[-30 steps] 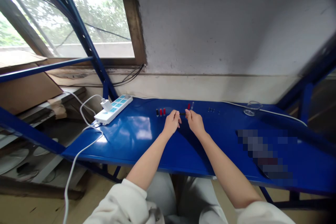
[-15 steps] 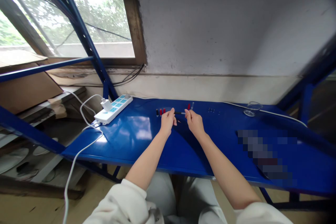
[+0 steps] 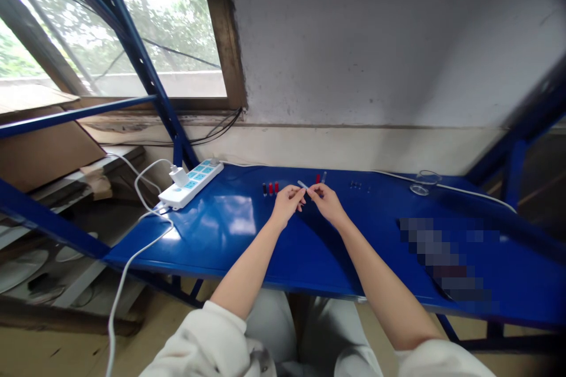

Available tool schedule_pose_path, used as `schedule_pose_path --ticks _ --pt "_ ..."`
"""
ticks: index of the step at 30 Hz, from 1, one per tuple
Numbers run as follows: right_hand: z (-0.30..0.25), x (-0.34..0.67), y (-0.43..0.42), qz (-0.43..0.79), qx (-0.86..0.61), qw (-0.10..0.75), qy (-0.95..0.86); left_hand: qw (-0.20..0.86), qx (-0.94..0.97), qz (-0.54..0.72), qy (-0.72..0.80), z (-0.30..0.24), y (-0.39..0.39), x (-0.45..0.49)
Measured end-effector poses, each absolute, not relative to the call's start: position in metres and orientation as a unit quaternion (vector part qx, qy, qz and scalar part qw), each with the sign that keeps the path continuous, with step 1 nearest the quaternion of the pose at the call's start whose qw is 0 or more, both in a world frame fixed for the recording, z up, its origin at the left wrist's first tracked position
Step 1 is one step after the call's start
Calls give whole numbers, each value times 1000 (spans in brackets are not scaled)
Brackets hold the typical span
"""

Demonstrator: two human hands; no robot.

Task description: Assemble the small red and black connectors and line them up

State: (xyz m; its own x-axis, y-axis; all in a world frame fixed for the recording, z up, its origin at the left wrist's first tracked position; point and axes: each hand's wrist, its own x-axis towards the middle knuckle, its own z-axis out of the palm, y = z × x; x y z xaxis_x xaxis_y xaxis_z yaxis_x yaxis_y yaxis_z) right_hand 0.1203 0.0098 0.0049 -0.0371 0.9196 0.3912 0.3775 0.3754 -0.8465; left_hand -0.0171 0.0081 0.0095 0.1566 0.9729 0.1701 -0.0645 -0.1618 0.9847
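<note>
Both my hands meet above the far middle of the blue table. My left hand and my right hand pinch a thin clear rod-like piece between their fingertips; it is too small to name with certainty. Just behind the left hand stand three small caps, one dark and two red. Beyond my right hand lie a red piece and a clear tube.
A white power strip with a plugged-in charger and a white cable sits at the table's far left. Several tiny dark parts and a clear glass dish lie to the right. A blurred patch covers the right part. Blue rack struts frame both sides.
A dark thin piece held between the hands earlier is gone from sight; now the fingertips have closed together on a thin clear piece, tilted up to the left.
</note>
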Motion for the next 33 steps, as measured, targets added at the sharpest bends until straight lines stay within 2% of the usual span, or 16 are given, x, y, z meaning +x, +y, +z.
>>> schedule_pose_path --ticks 6,13,15,19,22,27,33 --pt "2 121 11 267 -476 469 -695 492 567 529 396 8 10 -19" --pt "4 122 7 271 -485 401 -728 455 623 488 408 5 8 -20" --pt "4 128 11 242 -512 385 -729 401 648 475 440 3 8 -20" --pt "1 145 28 165 -615 370 -677 203 737 415 494 2 3 -20" --pt "-4 153 44 126 -665 360 -642 127 794 347 483 3 -2 -20" --pt "-15 154 62 95 -707 321 -623 90 830 288 469 6 -5 -20" --pt "-21 150 67 62 -711 315 -626 100 840 270 460 7 -7 -19"
